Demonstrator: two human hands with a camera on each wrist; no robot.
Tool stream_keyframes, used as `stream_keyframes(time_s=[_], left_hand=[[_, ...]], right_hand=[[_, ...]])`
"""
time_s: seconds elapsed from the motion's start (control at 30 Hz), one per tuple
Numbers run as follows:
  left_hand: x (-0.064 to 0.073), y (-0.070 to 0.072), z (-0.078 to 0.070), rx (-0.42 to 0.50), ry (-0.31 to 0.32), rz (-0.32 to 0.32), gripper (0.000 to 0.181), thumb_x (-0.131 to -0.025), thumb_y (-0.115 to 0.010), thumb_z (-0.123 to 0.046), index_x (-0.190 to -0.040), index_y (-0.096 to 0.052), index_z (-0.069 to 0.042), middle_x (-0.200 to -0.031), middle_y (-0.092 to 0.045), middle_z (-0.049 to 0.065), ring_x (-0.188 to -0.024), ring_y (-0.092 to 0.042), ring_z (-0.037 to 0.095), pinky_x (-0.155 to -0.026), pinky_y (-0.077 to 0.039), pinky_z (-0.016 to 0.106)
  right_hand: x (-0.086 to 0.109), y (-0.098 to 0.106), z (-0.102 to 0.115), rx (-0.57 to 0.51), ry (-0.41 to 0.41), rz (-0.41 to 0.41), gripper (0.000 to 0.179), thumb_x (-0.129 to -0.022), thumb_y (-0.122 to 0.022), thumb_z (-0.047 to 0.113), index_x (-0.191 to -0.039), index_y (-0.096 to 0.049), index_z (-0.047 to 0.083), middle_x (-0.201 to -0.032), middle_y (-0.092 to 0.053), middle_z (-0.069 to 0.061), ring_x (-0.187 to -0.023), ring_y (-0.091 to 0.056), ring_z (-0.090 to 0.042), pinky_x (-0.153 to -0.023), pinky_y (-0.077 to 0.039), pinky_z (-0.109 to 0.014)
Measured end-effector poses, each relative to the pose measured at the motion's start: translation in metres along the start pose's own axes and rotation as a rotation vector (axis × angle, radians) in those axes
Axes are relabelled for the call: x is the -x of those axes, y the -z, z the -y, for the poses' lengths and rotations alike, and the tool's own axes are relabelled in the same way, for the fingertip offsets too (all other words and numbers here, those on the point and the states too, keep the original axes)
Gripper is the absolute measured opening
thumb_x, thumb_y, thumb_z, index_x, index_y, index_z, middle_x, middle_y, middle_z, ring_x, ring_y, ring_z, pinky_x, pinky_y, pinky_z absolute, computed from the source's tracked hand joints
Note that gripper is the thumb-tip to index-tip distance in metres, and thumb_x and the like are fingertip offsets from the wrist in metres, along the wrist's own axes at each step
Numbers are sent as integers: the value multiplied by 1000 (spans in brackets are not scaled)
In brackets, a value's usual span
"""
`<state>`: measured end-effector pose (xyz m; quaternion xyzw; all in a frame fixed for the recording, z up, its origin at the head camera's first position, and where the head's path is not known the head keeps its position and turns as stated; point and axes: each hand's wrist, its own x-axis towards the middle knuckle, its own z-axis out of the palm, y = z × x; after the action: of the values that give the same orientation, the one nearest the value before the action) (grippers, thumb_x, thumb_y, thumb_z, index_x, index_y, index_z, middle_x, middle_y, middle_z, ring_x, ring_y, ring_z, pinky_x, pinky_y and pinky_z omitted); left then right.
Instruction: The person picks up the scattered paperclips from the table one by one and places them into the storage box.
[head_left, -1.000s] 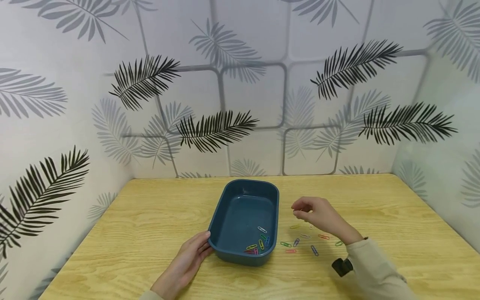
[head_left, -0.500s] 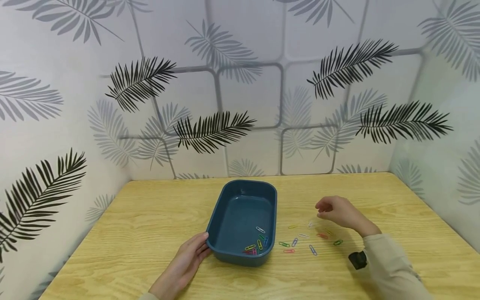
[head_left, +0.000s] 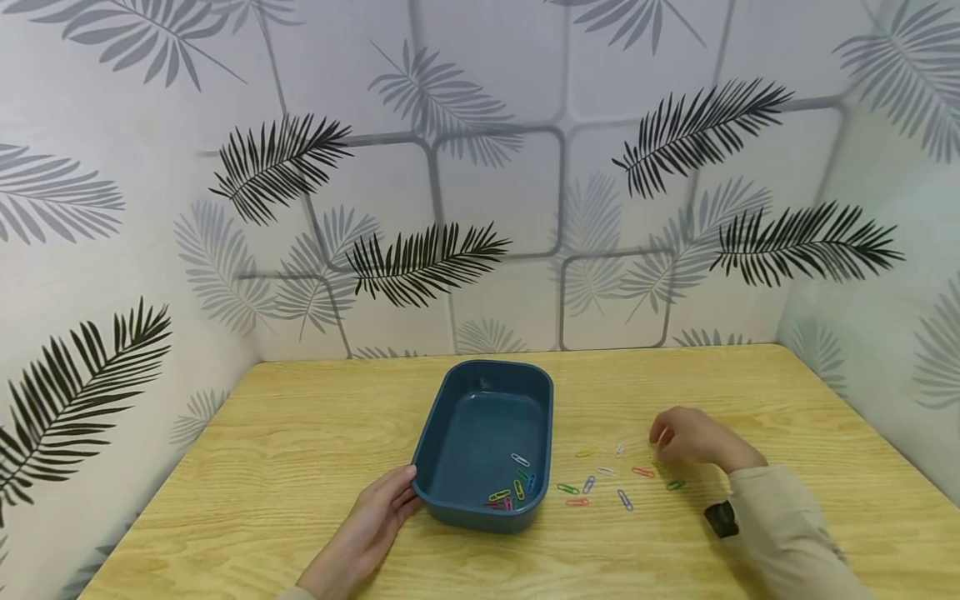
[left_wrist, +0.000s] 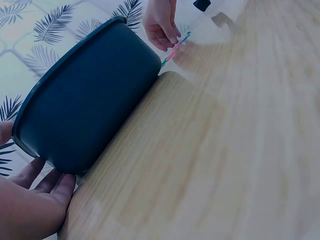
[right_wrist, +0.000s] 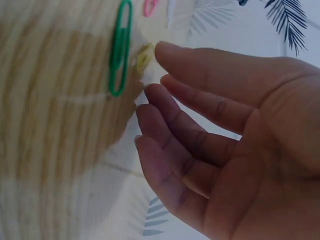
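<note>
A dark blue plastic storage box [head_left: 480, 521] stands on the wooden table, with several coloured paper clips [head_left: 519, 489] lying inside near its front right corner. My left hand [head_left: 375, 523] holds that box at its near left corner, thumb at the rim and fingers against the outer wall. To the right, my right hand [head_left: 693, 437] is low over the loose clips, its fingers bent and parted from the thumb. In the right wrist view a yellow paper clip [right_wrist: 144, 59] lies just beyond the thumb and fingertips, and a green paper clip [right_wrist: 120, 47] lies nearby.
More loose paper clips are scattered right of the box, among them a red one [head_left: 642, 472], a blue one [head_left: 625, 500] and a pink one [head_left: 577, 502]. A leaf-patterned wall [head_left: 510, 300] closes off the back of the table [head_left: 322, 433].
My right hand has moved right, away from the box's side, and then down toward the clips at the right. My left hand stays at the box's corner.
</note>
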<state>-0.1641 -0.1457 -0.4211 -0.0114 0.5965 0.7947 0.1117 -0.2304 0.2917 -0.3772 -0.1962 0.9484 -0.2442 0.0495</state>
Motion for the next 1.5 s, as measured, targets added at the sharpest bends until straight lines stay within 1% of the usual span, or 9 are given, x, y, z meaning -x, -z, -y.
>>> stream_keyframes(time_s=[0.13,0.37,0.7,0.97,1.5], left_hand=[[0,0,0,-3,-1,3,59,-99,-58,-28,-137,-39,12,-122,-56,11,-107,-55,15,-94,-45,31],[0,0,1,1,-8,6,57,-99,-57,-27,-136,-40,12,-120,-58,10,-107,-56,15,-95,-45,31],[0,2,1,-4,-4,22,59,-99,-56,-28,-137,-38,13,-122,-56,11,-109,-54,15,-96,-44,31],[-1,1,0,-4,-3,23,61,-99,-57,-30,-138,-37,13,-125,-55,12,-110,-54,15,-97,-43,31],[-1,2,1,-5,-10,21,59,-99,-57,-28,-138,-38,13,-125,-55,12,-110,-54,16,-97,-44,31]], right_hand=[[-1,-4,1,20,-8,4,11,-75,-69,-5,-83,-65,2,-79,-61,-4,-72,-57,-20,-62,-50,-36],[-1,-4,5,41,7,21,12,-75,-66,-9,-81,-64,2,-78,-60,-4,-70,-56,-18,-60,-49,-34],[-2,-4,6,39,19,18,10,-78,-66,-8,-82,-65,1,-78,-60,-3,-70,-55,-17,-61,-48,-34],[-2,-6,7,49,46,-2,10,-78,-66,-7,-79,-64,3,-74,-57,0,-66,-47,-14,-60,-44,-32],[-5,-9,12,15,34,-38,8,-77,-67,-6,-79,-62,0,-74,-59,-2,-65,-53,-14,-58,-47,-31]])
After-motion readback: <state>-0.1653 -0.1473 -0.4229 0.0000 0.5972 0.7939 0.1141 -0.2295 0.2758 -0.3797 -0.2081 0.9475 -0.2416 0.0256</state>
